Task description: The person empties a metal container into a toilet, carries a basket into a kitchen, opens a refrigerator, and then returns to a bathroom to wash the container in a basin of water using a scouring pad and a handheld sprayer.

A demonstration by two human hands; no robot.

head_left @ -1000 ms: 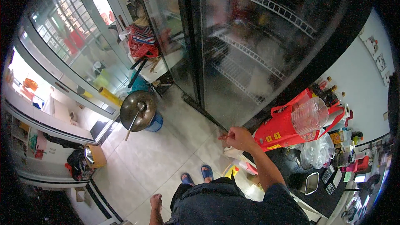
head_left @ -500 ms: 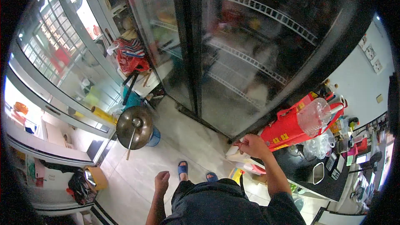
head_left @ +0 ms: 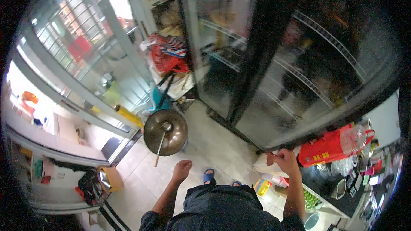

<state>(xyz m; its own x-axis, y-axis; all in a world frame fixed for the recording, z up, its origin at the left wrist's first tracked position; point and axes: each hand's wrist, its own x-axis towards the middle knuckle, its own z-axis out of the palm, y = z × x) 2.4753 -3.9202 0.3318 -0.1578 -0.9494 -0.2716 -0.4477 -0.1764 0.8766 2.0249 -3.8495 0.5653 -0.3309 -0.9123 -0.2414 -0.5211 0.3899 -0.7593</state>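
Observation:
I stand in front of a tall black fridge with a glass door (head_left: 299, 81) and wire shelves behind it. My right hand (head_left: 282, 159) is raised by the door's lower corner, fingers pinched together. Whether they hold anything is unclear. My left hand (head_left: 182, 169) hangs in front of me, loosely curled and holding nothing, above the tiled floor (head_left: 214, 145). It is nearest to a round metal wok (head_left: 165, 131) with a stick handle, which stands on the floor to my left. My feet in blue sandals (head_left: 208, 175) show below the hands.
A red container (head_left: 325, 152) with a clear plastic jug (head_left: 353, 139) stands on a cluttered dark counter (head_left: 325, 179) at my right. Red bags and cloths (head_left: 169, 57) are piled beside the fridge. A barred window wall (head_left: 85, 47) runs along the left.
My right hand has drawn back from the glass door's edge toward the counter corner. My left hand has risen into view. The camera has turned, so the fridge fills more of the picture.

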